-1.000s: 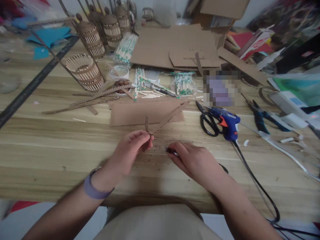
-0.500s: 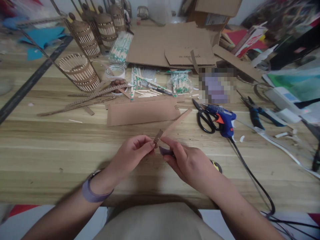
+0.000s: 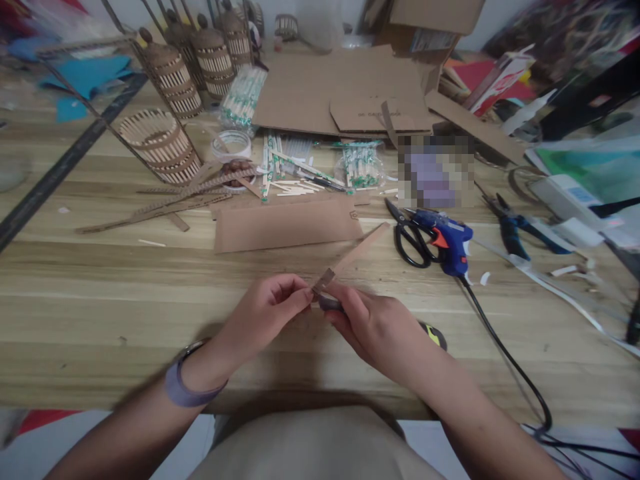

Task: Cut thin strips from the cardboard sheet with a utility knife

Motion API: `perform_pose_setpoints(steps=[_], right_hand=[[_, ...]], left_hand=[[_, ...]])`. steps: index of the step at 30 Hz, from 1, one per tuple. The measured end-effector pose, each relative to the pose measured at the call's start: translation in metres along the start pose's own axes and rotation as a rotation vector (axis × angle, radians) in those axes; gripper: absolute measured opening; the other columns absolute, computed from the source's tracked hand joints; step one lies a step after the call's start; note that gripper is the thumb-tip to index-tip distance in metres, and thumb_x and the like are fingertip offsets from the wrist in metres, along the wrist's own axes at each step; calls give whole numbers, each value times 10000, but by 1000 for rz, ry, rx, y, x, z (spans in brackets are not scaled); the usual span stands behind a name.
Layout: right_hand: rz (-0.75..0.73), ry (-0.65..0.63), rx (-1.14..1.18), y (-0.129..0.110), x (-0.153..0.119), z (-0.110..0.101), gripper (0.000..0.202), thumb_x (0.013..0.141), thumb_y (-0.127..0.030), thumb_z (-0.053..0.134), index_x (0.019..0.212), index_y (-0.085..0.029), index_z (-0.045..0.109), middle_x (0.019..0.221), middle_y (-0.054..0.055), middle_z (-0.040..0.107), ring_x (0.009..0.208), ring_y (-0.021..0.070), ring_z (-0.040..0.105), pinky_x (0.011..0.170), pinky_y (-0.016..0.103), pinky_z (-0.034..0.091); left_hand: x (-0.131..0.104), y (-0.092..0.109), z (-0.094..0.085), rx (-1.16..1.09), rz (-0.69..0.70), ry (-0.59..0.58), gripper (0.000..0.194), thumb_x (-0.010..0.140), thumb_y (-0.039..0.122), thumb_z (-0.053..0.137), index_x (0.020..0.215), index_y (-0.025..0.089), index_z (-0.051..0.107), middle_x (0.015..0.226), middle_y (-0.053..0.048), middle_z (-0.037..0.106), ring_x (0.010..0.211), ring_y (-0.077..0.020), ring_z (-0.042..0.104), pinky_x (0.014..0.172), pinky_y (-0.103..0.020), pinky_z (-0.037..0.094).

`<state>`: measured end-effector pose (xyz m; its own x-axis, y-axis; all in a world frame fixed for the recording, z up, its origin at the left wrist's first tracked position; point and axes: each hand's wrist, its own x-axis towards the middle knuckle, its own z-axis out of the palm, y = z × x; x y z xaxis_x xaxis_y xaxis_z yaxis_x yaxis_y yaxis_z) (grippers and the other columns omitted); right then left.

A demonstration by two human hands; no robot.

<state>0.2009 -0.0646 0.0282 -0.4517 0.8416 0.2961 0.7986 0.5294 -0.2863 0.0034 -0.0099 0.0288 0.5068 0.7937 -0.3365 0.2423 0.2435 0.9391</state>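
Note:
My left hand [image 3: 270, 307] is closed, with thumb and forefinger pinching a narrow brown cardboard strip [image 3: 361, 249]. The strip slants up and to the right, and its near end shows a darker piece [image 3: 324, 281] at my fingertips. My right hand [image 3: 377, 320] is wrapped round a utility knife [image 3: 434, 335]; its grey blade [image 3: 330, 303] shows between the fingers and its yellow-and-black end sticks out behind the palm. The blade lies close against the strip's near end. Most of the knife's handle is hidden by my right hand.
Ahead lies a cardboard piece [image 3: 287, 227]. Scissors [image 3: 413, 240] and a blue glue gun [image 3: 447, 243] with its cable are to the right, pliers [image 3: 510, 227] beyond. Left stand a slatted basket [image 3: 163, 147] and several lantern-like models [image 3: 173, 77]. Cardboard sheets [image 3: 310, 87] lie at the back.
The strip's near end has shifted slightly right and down, now closer to the knife blade. My right fingers have drawn in around it; my left hand stays nearly in place.

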Motion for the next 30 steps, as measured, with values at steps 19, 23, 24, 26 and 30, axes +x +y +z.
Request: perform_pose_setpoints(steps=[19,23,24,26,30], right_hand=[[219,-81,473,-6,0,-18,120,1031,-252,391,1107,-242,482,877,29,743,681,151,692,560,234,488],[239,-110,539,-4,2,-22,142,1038,-267,400,1151,-245,484,762,-22,671,619,131,622,531,221,444],[242,-115,545,-3,2,-23,168,1042,-272,400,1187,-244,479,734,-35,647,604,127,609,527,218,437],[245,-119,534,-2,2,-24,230,1049,-287,390,1262,-233,456,705,-48,623,581,125,593,510,215,419],[269,-149,398,3,0,-21,240,1050,-305,381,1247,-199,467,790,1,697,579,135,624,504,236,417]], left_hand=[[-10,-3,4,310,461,71,181,993,253,519,920,201,677,858,-15,701,819,-162,649,731,-276,477],[-11,-2,4,384,516,99,176,994,247,520,924,200,674,865,-21,714,819,-168,649,745,-287,476],[-11,-2,4,399,523,116,169,989,243,526,912,202,671,852,-14,712,808,-162,646,741,-279,474],[-12,-2,4,418,510,163,147,975,233,540,898,206,663,827,4,707,782,-147,639,725,-259,470],[-13,-1,4,417,426,261,152,962,247,538,860,207,644,756,27,673,698,-127,606,652,-228,454]])
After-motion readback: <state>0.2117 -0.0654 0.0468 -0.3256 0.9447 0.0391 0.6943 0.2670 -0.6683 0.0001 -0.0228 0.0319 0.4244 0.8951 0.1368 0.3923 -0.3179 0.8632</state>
